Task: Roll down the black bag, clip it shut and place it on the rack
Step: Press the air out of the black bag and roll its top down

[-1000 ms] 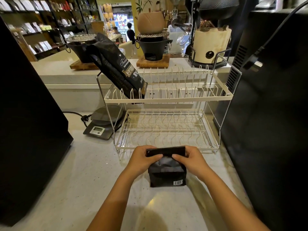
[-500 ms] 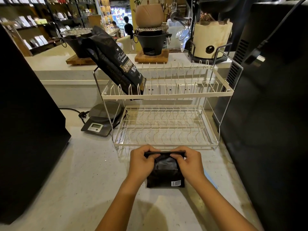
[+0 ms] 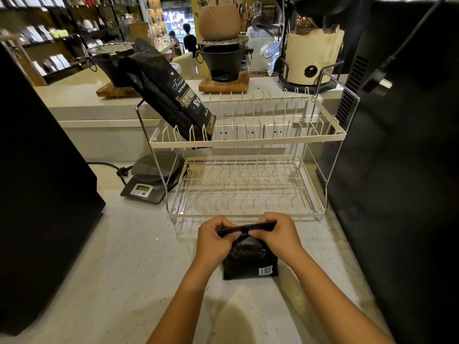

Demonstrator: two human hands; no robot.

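A small black bag (image 3: 249,263) with a white barcode sticker stands on the pale counter, just in front of the two-tier white wire rack (image 3: 246,142). Its top is folded into a flat strip. My left hand (image 3: 215,240) grips the strip's left end and my right hand (image 3: 279,235) grips its right end, fingers curled over the fold. The strip tilts slightly, right end higher. I see no clip. A larger black coffee bag (image 3: 171,95) leans in the left end of the rack's upper tier.
A digital scale (image 3: 149,181) with a cord sits left of the rack. Large black machines flank the counter at left (image 3: 42,175) and right (image 3: 402,157). Stoves, pots and a cream canister stand on the raised ledge (image 3: 79,103) behind.
The bag's top has been rolled further down, so the bag stands shorter. Both hands stayed on the fold's ends and the folded strip now tilts up to the right.
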